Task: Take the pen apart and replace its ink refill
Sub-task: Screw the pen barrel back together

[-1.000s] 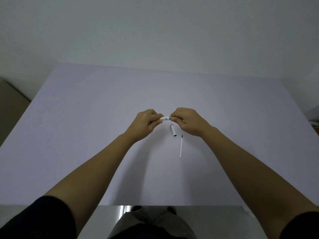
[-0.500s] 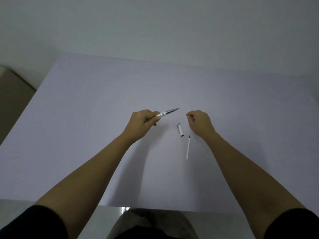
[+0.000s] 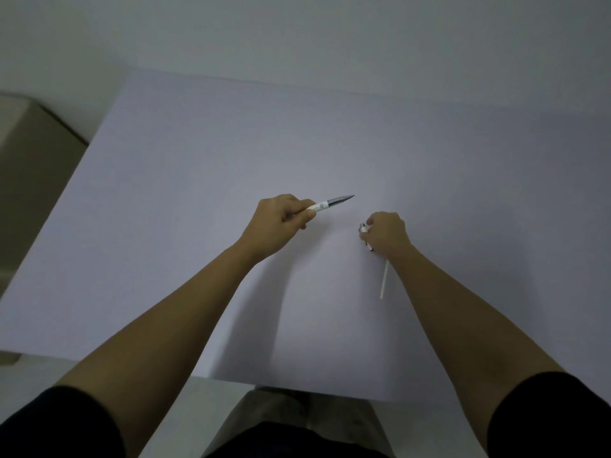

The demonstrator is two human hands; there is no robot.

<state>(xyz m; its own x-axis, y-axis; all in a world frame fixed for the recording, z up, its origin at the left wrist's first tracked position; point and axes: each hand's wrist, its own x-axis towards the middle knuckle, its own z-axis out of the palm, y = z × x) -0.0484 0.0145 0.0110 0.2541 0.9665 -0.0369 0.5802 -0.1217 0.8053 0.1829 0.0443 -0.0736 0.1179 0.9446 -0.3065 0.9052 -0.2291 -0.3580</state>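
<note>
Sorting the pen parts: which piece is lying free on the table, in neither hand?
The thin white refill, beside the right forearm. The pen body is in the left hand; the cap is under the right hand.

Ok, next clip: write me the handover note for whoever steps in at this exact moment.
Left hand: closed on the pen body, raised above the table, grey tip pointing right and away.
Right hand: down at the table, fingers closing on the pen cap; whether it is gripped yet cannot be told.
Loose refill: lies on the table just beside the right wrist.
Done: the body looks assembled, tip fitted.
Left: probably capping the pen; which refill is inside cannot be judged from here.
</note>
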